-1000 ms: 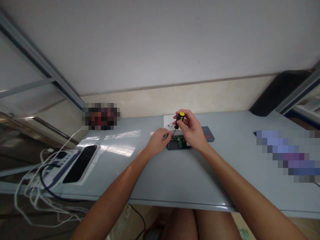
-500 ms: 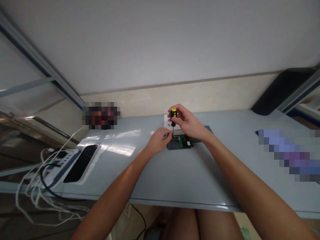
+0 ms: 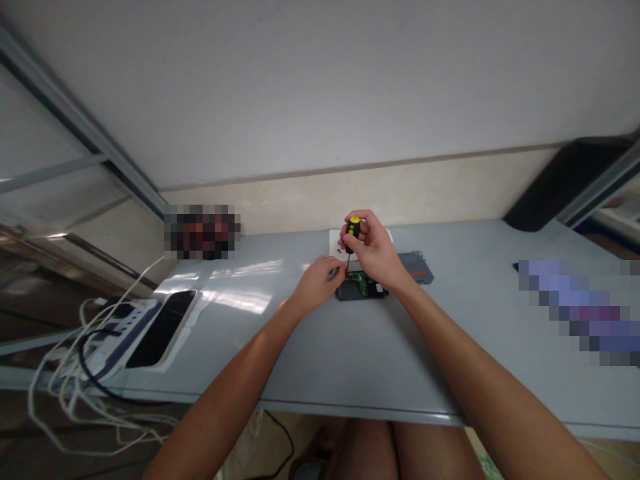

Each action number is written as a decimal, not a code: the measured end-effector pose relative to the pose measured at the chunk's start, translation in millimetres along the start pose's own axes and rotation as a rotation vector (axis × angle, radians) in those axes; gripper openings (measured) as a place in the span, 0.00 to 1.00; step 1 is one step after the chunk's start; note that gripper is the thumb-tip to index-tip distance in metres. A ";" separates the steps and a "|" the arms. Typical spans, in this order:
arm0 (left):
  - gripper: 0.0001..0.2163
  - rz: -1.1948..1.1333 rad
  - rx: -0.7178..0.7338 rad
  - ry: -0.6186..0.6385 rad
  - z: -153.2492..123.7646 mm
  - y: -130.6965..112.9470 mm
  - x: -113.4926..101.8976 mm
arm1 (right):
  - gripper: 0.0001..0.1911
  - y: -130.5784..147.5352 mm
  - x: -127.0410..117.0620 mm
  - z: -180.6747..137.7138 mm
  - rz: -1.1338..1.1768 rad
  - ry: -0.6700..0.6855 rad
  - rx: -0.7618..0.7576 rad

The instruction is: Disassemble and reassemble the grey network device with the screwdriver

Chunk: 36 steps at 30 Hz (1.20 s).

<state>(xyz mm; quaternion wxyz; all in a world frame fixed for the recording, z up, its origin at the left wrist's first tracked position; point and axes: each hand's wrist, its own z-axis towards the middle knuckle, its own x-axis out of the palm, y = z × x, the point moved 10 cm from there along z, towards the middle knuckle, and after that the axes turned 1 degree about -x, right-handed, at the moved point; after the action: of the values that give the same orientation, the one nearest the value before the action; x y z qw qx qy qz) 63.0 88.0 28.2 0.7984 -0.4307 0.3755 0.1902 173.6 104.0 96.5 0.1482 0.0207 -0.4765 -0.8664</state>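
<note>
My right hand (image 3: 373,248) is closed round the black and yellow handle of a screwdriver (image 3: 353,228). The shaft points down, slightly tilted, with its tip at the upper left part of an opened dark device (image 3: 349,291) that has a green circuit board (image 3: 367,285). Fingers pressed together, my left hand (image 3: 323,277) is at the device's upper left edge, close to the screwdriver tip. What its fingertips grip, if anything, is hidden. Behind my right wrist lies a flat dark grey panel (image 3: 417,268). A white paper (image 3: 337,243) with small dark bits on it lies behind the device.
To the left lie a phone (image 3: 163,330) and a white power strip (image 3: 117,333) with tangled cables (image 3: 65,400) hanging over the edge. A black rolled object (image 3: 560,187) leans at the back right. Blurred-out items lie far left and right on the grey table (image 3: 350,360).
My right hand has turned a little, and the screwdriver handle now leans slightly to the right. More of the grey panel shows behind my wrist. The left hand stays at the device.
</note>
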 end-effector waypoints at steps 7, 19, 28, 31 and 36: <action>0.10 -0.001 -0.032 -0.012 -1.6 4.6 0.3 | 0.17 1.9 2.3 -8.1 -0.078 0.011 -0.011; 0.10 -0.001 -0.035 -0.013 -2.0 2.8 -1.1 | 0.26 -0.3 -5.6 -6.4 0.101 -0.081 0.125; 0.08 -0.005 -0.047 -0.016 -2.1 5.3 -0.5 | 0.27 -4.3 -8.1 -5.2 0.175 -0.114 0.156; 0.09 -0.009 -0.027 -0.017 -1.7 3.8 -0.6 | 0.25 -2.9 -7.8 -6.5 0.171 -0.098 0.184; 0.09 -0.021 -0.007 -0.022 -1.9 1.4 -1.2 | 0.31 -8.5 -15.1 -8.8 0.191 -0.172 0.201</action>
<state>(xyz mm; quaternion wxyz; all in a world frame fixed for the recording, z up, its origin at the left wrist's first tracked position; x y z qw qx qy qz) 60.6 87.2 27.7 0.8028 -0.4353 0.3617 0.1879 187.6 105.2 83.0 0.1857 -0.0844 -0.5713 -0.7950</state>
